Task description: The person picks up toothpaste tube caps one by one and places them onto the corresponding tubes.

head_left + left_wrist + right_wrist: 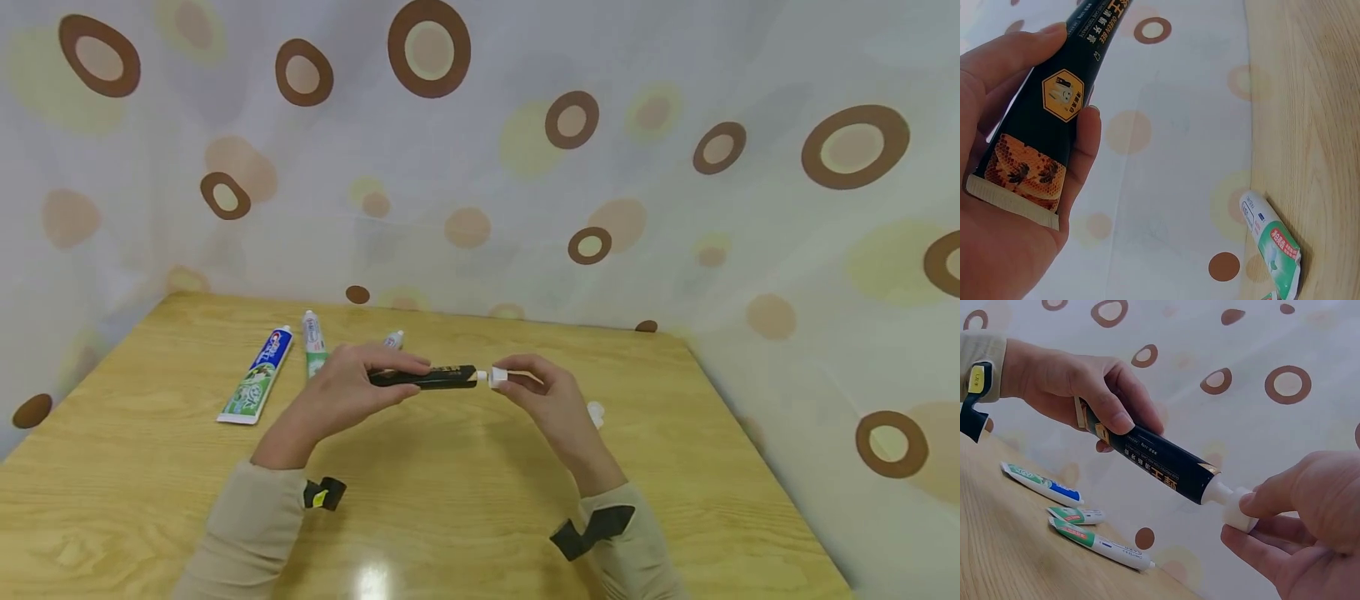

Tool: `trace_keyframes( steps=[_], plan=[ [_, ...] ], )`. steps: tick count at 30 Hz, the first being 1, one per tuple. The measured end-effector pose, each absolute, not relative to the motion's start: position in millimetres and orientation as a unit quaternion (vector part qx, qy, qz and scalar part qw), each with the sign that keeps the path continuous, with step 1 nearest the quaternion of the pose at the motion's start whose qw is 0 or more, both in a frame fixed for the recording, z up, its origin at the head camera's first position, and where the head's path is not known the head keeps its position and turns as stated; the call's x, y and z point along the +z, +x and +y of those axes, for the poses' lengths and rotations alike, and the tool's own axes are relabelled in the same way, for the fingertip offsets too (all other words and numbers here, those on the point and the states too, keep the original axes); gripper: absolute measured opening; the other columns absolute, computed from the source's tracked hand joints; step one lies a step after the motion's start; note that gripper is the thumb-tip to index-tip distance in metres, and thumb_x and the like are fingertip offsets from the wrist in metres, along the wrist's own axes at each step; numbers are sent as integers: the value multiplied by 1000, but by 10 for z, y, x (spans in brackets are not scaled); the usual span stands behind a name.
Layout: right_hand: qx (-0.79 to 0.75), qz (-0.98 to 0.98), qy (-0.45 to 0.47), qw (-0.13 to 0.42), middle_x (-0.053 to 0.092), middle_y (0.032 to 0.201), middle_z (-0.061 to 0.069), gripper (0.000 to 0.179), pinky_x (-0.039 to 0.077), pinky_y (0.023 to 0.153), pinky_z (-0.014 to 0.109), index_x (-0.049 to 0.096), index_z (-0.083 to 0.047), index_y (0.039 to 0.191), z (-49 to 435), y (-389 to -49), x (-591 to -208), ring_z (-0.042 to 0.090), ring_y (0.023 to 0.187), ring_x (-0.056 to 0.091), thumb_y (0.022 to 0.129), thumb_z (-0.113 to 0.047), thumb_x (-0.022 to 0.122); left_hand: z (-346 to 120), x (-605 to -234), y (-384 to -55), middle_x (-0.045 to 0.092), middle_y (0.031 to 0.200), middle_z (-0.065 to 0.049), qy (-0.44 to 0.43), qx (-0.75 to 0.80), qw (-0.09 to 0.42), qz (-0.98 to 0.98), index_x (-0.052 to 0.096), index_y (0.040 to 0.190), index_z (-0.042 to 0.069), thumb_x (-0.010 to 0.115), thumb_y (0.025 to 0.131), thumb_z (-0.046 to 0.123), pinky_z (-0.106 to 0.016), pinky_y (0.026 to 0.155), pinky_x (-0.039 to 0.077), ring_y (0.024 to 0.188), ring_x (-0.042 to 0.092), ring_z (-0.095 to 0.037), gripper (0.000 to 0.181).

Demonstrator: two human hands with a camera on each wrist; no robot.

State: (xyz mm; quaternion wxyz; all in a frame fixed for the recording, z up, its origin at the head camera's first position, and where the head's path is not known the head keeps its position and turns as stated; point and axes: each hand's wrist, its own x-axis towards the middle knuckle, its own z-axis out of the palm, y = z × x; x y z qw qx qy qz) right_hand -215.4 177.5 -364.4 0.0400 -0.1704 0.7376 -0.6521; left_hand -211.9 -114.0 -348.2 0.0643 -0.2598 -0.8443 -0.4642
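My left hand (348,387) grips a black toothpaste tube (450,377) between thumb and fingers, holding it level above the table. The tube's flat crimped end lies toward the palm, with a honeycomb picture beside it in the left wrist view. Its white nozzle points at my right hand (543,396). Between thumb and fingertips, the right hand pinches a white cap (1239,511), which is in line with the nozzle (1217,490) at its tip. Whether cap and nozzle touch, I cannot tell.
On the wooden table (450,500), a blue and green toothpaste tube (257,377) lies at the left. Two white and green tubes lie nearby, one upper left (313,342), another (393,339) partly behind my left hand. Small white caps (596,413) lie beyond my right wrist. A patterned curtain (480,167) surrounds the table.
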Motion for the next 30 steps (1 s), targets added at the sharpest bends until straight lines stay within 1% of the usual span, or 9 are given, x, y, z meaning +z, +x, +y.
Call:
trace_keyframes(
  steps=[4, 7, 10, 13, 17, 20, 25, 27, 30],
  plan=[
    [-651, 737, -176, 46, 59, 130, 12, 29, 53, 98, 32, 64, -5, 124, 1748, -2128, -3620, 16, 115, 65, 96, -12, 65, -1104, -3459, -2114, 73, 117, 8, -277, -466, 62, -838, 79, 105, 27, 79, 86, 16, -34, 91, 55, 117, 65, -16, 22],
    [-645, 741, -181, 49, 60, 129, 12, 30, 54, 97, 32, 64, -6, 124, 1731, -2105, -3623, 16, 116, 65, 95, -13, 67, -1089, -3477, -2110, 73, 117, 6, -289, -467, 64, -833, 79, 105, 26, 79, 85, 15, -30, 88, 56, 115, 66, -17, 23],
    [-637, 747, -183, 50, 60, 130, 12, 31, 53, 99, 37, 64, -6, 125, 1724, -2087, -3627, 15, 115, 65, 95, -14, 67, -1073, -3490, -2106, 74, 117, 4, -296, -468, 62, -831, 79, 106, 24, 79, 85, 13, -27, 86, 56, 114, 67, -18, 24],
    [-632, 752, -180, 52, 61, 129, 12, 32, 53, 99, 38, 64, -6, 126, 1737, -2076, -3629, 16, 111, 67, 96, -16, 66, -1063, -3497, -2108, 74, 117, 5, -301, -462, 64, -832, 79, 107, 25, 79, 85, 13, -27, 86, 56, 114, 67, -17, 25],
    [-635, 748, -183, 57, 62, 125, 17, 33, 54, 96, 35, 62, -3, 128, 1767, -2065, -3622, 19, 104, 71, 97, -16, 64, -1059, -3495, -2107, 74, 116, 5, -309, -463, 69, -828, 79, 107, 25, 80, 84, 14, -27, 84, 56, 111, 68, -16, 26],
    [-633, 749, -190, 48, 62, 128, 17, 33, 54, 96, 33, 62, -4, 128, 1772, -2055, -3613, 17, 108, 69, 98, -17, 64, -1060, -3492, -2097, 74, 116, 4, -311, -469, 66, -824, 79, 107, 25, 80, 84, 15, -26, 82, 56, 109, 68, -16, 25],
    [-622, 758, -193, 15, 63, 127, 12, 29, 53, 96, 30, 65, -7, 121, 1756, -2042, -3592, 14, 116, 64, 96, -21, 66, -1062, -3477, -2082, 74, 116, 5, -302, -476, 55, -824, 79, 107, 25, 79, 85, 16, -26, 84, 56, 110, 68, -15, 23],
    [-620, 760, -194, 13, 65, 124, 11, 29, 54, 95, 30, 66, -6, 120, 1755, -2039, -3582, 15, 113, 66, 95, -20, 68, -1065, -3468, -2078, 74, 116, 7, -292, -480, 52, -826, 79, 107, 26, 79, 86, 17, -27, 86, 55, 112, 67, -14, 23],
    [-621, 758, -198, 28, 66, 123, 14, 32, 56, 94, 33, 65, -3, 124, 1765, -2036, -3575, 16, 107, 69, 95, -16, 68, -1074, -3458, -2071, 73, 115, 10, -278, -485, 49, -828, 79, 105, 28, 79, 86, 17, -28, 88, 55, 115, 65, -13, 22]
  ],
)
